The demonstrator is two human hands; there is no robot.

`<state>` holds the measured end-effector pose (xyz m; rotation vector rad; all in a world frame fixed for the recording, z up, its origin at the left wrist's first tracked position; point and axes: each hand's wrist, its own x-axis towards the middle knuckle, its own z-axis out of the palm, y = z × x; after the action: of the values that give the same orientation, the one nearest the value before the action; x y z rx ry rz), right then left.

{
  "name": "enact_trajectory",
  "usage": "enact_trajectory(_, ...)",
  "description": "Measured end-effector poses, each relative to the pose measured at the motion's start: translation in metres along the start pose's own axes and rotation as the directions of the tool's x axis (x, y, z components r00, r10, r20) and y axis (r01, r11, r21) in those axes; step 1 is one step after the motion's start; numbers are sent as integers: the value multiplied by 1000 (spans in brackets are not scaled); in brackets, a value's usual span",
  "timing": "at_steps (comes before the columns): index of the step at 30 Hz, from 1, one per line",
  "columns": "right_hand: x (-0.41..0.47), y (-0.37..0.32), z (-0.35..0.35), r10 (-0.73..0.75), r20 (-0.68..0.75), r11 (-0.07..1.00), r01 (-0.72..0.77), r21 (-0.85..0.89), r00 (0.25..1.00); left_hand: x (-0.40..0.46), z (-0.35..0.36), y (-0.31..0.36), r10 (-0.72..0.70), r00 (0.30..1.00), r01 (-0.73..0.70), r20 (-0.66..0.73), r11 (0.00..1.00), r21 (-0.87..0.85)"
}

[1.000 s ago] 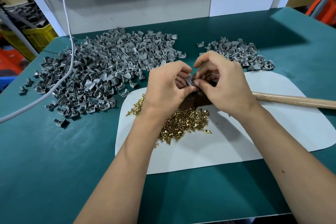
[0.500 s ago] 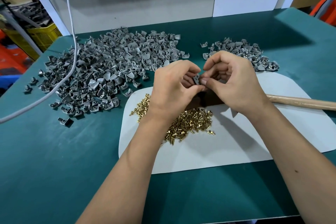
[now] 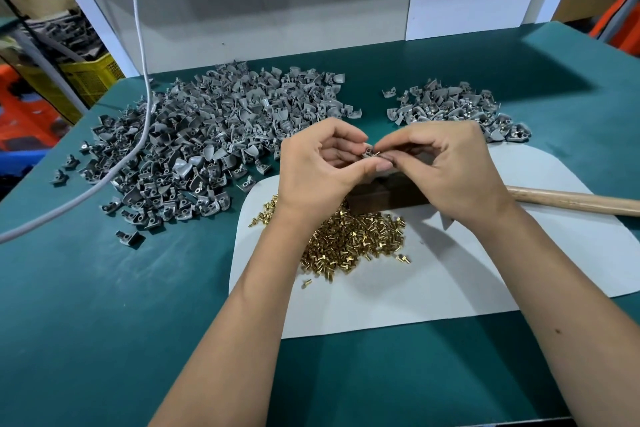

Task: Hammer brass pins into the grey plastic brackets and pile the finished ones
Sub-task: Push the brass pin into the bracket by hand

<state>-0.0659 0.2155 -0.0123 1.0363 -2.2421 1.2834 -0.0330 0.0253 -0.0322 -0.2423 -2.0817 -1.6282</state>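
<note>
Bracket (image 3: 367, 153) btwn hands, prob. w/ pin (image 3: 376, 151)

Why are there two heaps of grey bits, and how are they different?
The big heap of grey plastic brackets lies at far left and spreads wide; the small heap of grey plastic brackets lies at far right and holds far fewer. A white cable crosses the big heap, not the small heap. Both lie on the green table.

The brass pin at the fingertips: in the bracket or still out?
Partly in: the small brass pin sticks out of the grey plastic bracket pinched between both hands.
</note>
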Motion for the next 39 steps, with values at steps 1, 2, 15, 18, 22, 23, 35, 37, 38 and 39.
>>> enact_trajectory(1,1,0,-1,-12,1,1000,12,-1,1000,0,0,1,-22,1000,22,4,999,-25)
enact_trajectory(2,1,0,-2,-21,1,1000,21,-5,1000,0,1,1,-48,999,49,11,997,-53)
enact_trajectory(15,1,-1,12,63,-166,988,-85,-129,984,-2,16,6,-133,990,125,-46,981,-147)
enact_trajectory(18,1,-1,12,75,-197,988,-100,-118,978,-2,18,7,-175,983,155,-62,959,-239)
enact_trajectory(22,0,-1,13,69,-210,984,-101,-145,975,-3,21,8,-195,979,171,-64,947,-271)
enact_trajectory(23,0,-1,14,66,-215,983,-100,-152,974,-3,22,8,-197,978,173,-63,945,-277)
enact_trajectory(35,-3,-7,18,106,-250,975,-150,-165,962,-7,28,11,-251,964,217,-89,935,-281)
enact_trajectory(37,-3,-7,19,110,-260,977,-153,-150,959,-7,29,12,-250,964,218,-92,938,-271)
enact_trajectory(38,-3,-7,19,114,-262,977,-156,-144,958,-7,28,12,-248,965,217,-90,941,-261)
enact_trajectory(39,-3,-6,20,120,-260,977,-160,-140,958,-7,27,12,-243,966,216,-84,944,-249)
